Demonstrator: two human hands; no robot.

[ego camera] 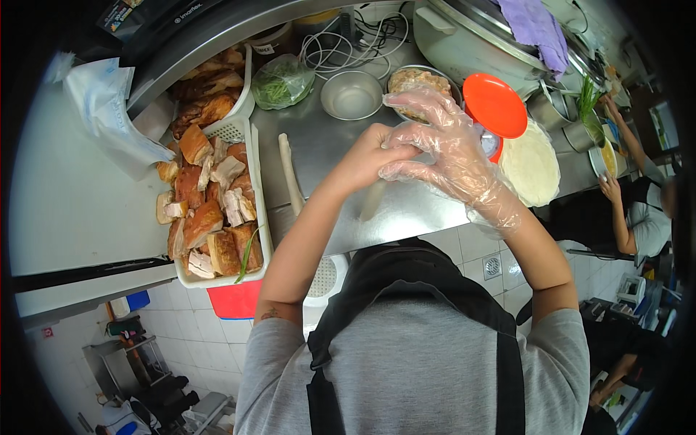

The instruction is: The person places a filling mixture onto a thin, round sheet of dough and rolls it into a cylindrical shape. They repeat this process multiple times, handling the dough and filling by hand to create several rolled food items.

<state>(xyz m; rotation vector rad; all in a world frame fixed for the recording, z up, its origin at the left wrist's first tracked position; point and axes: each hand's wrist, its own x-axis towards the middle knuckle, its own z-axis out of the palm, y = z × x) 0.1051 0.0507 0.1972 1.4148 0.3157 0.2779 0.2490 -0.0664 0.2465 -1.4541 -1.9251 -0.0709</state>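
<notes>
My right hand (446,138) wears a clear plastic glove, its fingers spread apart with nothing seen in them. Against its fingers and thumb rests my bare left hand (367,157); its fingertips are hidden, so any pinch on the glove cannot be made out. Just beyond the right hand is a metal bowl of chopped filling (416,81). A red plastic lid (495,106) leans by a red container (496,155), partly covered by the hand. To the right lies a stack of thin round wrappers (530,166). One long, thin rolled wrapper (290,168) lies left of my forearm.
A white plastic crate (263,239) of roast pork pieces (201,217) stands left, with roasted poultry (212,98) behind. A metal bowl (352,95), bagged green vegetables (283,81), white cables (337,49) and a large pot (473,49) line the back. A co-worker (641,217) stands right.
</notes>
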